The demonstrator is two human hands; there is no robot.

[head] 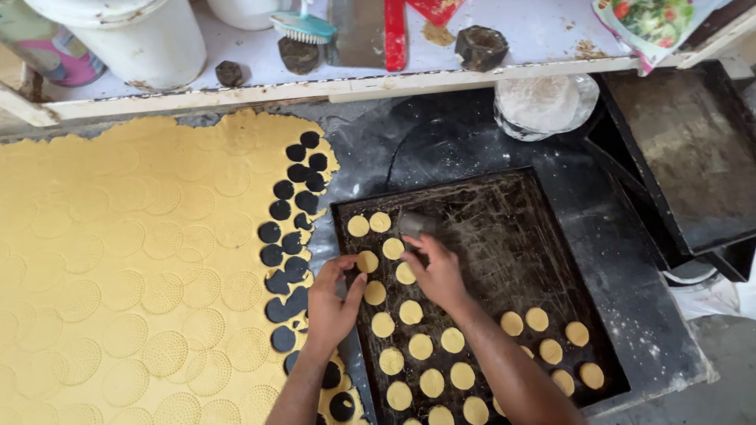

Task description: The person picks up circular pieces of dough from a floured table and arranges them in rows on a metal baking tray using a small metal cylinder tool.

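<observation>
My left hand (pixel 331 303) pinches a round yellow dough disc (pixel 368 261) at the left side of a dark baking tray (pixel 512 244). My right hand (pixel 437 271) hovers over the tray and grips a small metal round cutter (pixel 415 225). Several dough discs (pixel 421 346) lie in rows on the tray's left half, with a few more discs (pixel 551 346) at its near right. A large sheet of rolled yellow dough (pixel 134 275), stamped with dotted circles, covers the table on the left. Round holes (pixel 287 236) line its right edge.
A second dark tray (pixel 685 157) rests at the right. A clear bowl of flour (pixel 543 106) stands behind the trays. On the white shelf (pixel 315 83) above are a white bucket (pixel 134 35), a brush (pixel 303 27), a red scraper (pixel 394 31) and small dark moulds (pixel 480 47).
</observation>
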